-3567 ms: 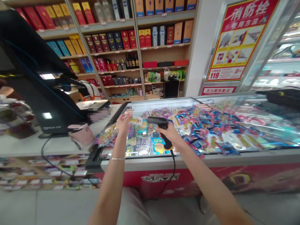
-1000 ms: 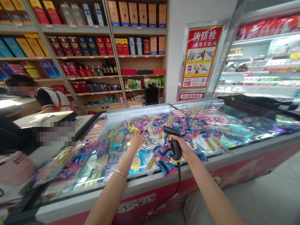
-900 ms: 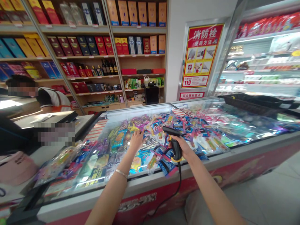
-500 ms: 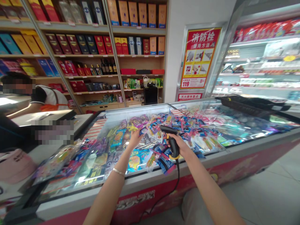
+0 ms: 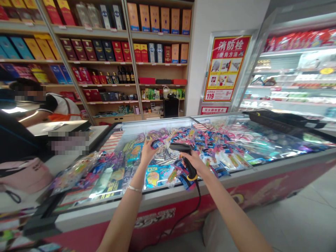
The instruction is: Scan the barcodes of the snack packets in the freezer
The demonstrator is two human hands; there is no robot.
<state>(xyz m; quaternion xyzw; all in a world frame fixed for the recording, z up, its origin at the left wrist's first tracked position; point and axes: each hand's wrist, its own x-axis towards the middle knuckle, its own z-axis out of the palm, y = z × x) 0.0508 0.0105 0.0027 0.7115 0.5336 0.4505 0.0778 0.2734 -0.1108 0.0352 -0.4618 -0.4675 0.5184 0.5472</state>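
My right hand [image 5: 194, 161] is closed round the grip of a black and yellow barcode scanner [image 5: 191, 170], whose head points left. A cable hangs from its handle over the freezer's front. My left hand [image 5: 148, 152] pinches a small wrapped packet [image 5: 158, 144] with dark blue and clear parts, just in front of the scanner's head. Both hands are above a heap of blue and pink snack packets [image 5: 202, 138] on the glass top of a chest freezer [image 5: 147, 196]. Bags with blue and yellow print [image 5: 154, 176] lie below my left hand.
At the left, a person [image 5: 56, 106] leans over a counter, near a pink bag [image 5: 23, 175]. Clear-wrapped packs [image 5: 75, 171] lie at the freezer's left end, and a black tray [image 5: 278, 120] at its far right. Shelves of boxed goods [image 5: 97, 50] stand behind.
The scanner has moved left and turned its head closer to the packet in my left hand. A yellow star-shaped thing beside that hand no longer shows. The view has shifted slightly left.
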